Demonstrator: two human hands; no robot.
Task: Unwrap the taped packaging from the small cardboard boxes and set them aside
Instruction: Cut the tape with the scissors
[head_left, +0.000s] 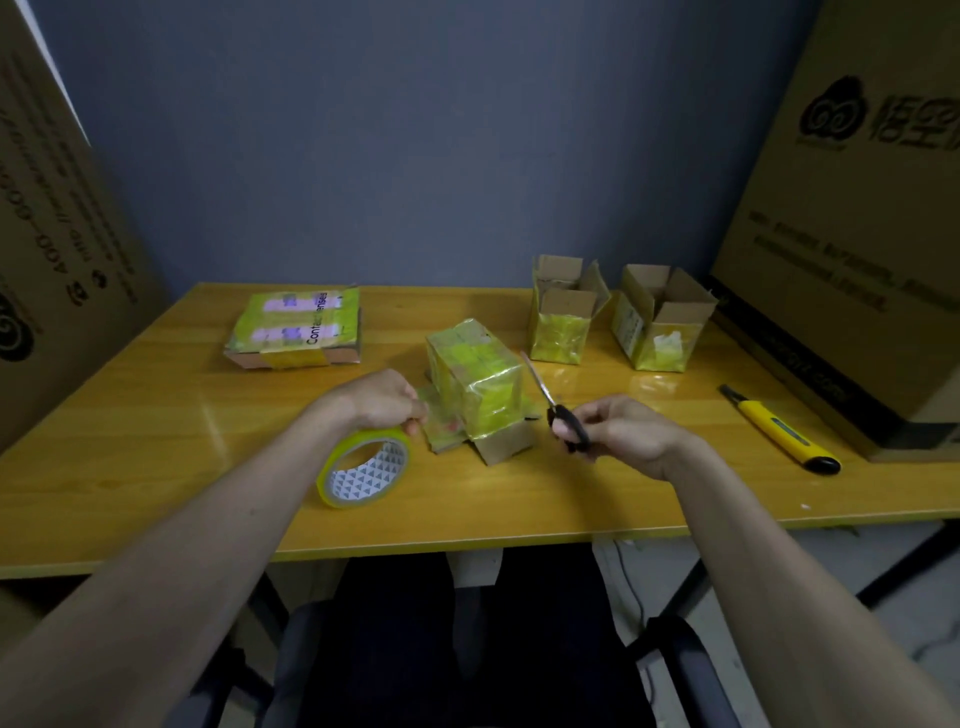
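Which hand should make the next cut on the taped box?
Right hand, probably: it already holds the scissors, blades pointing at the taped box. The left hand sits at the box's other side, above the tape roll.

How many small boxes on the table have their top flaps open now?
2. One open box stands right of the still taped box; the other open box stands further right, near the large carton. None seems hidden.

yellow wooden table (156, 499) against blue-grey wall (363, 130), perhaps dim light
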